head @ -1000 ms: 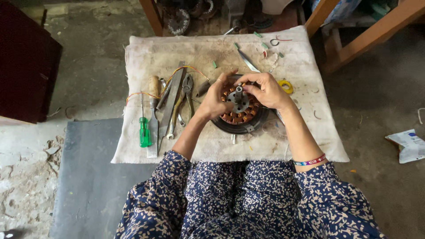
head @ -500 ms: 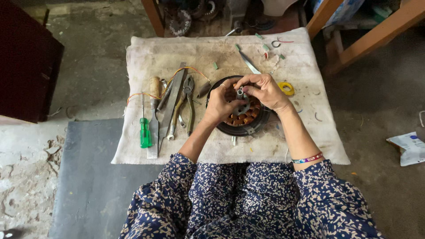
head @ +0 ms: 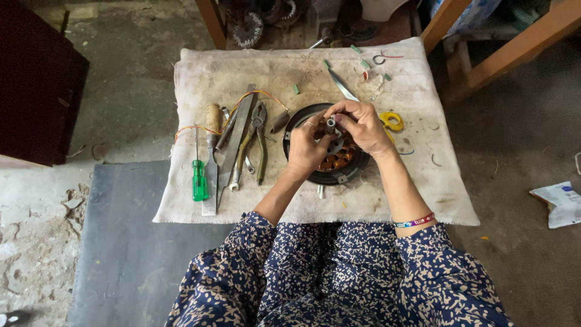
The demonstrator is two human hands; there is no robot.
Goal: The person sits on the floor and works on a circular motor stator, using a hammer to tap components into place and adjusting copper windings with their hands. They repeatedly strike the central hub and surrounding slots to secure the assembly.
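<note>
From my remote seat, at the far left of the stained cloth (head: 200,72) I saw a green-handled screwdriver (head: 199,180), then a wooden-handled blade (head: 211,158), a flat file (head: 236,142) and a pair of pliers (head: 256,140) lying side by side, well clear of the hands. Right of them, near the cloth's middle, sat the round black motor stator (head: 330,162) with its copper windings, and my left hand (head: 305,152) rested curled on its left rim, fingers closed against the part. My right hand (head: 363,126) came over the top with thumb and fingers pinched shut on a small grey cylinder (head: 331,125) at the stator's hub, while a yellow tape roll (head: 392,120) lay just beyond that wrist.
</note>
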